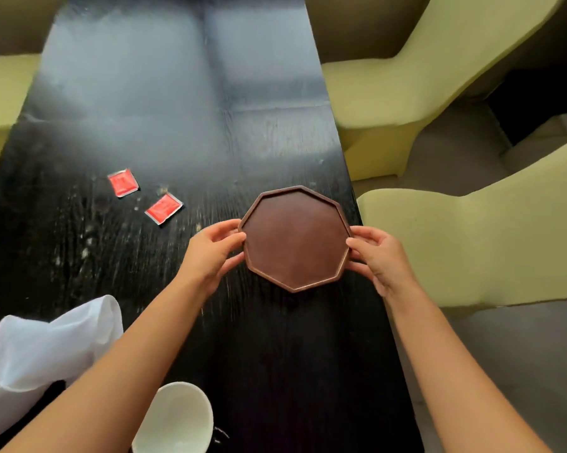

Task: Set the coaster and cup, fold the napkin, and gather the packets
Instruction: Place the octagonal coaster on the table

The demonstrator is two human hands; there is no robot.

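Early in the task: placing the coaster (296, 238), with cup, napkin and packets untouched. Gripping the brown octagonal, raised-rimmed coaster at centre right, near the black table's (128, 109) right edge: left hand (210, 253) and right hand (382, 256) pinching opposite sides. Lying tipped at the bottom edge, white cup (177, 420); crumpled at lower left, napkin (50, 344); resting apart at left of centre, two red packets (123, 182) (163, 208).
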